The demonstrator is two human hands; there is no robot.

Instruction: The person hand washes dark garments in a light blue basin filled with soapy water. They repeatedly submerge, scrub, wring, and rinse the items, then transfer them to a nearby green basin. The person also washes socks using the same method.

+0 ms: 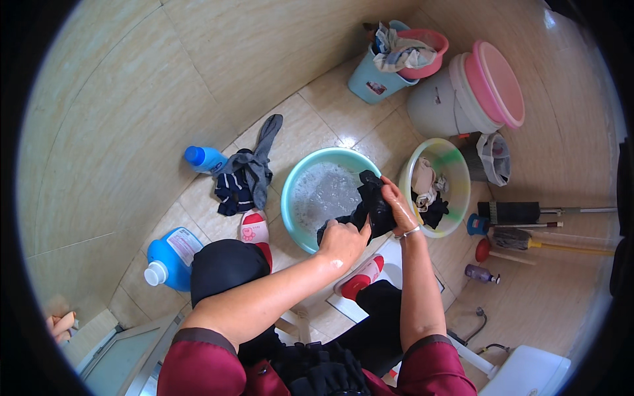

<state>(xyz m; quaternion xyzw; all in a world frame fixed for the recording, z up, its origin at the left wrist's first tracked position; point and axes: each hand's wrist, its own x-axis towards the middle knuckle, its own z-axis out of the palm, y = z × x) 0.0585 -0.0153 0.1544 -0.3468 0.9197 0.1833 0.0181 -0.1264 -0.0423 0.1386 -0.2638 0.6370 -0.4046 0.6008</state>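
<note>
The tiled floor (327, 115) spreads beneath both grips. Far beyond them and to the right stands a tall grey bucket (432, 99), a pink basin (500, 82) on top. A turquoise basin (286, 198) of sudsy water sits below the grips, mostly to their left. Just right of the right grip, a pale green-tinted basin (457, 162) holds several light and dark clothes. Well left of the left grip, and nearer the body, is a blue jug (175, 257) with a white cap. Grey and navy garments (254, 168) lie on the floor left of the turquoise basin. The black wet cloth (378, 210) is between the hands, over that basin's right side. The left grip (345, 241) has its fingers curled tight onto the cloth; the right grip (398, 208) lies against it, fingers nearly straight, but how firmly it holds I cannot tell.
</note>
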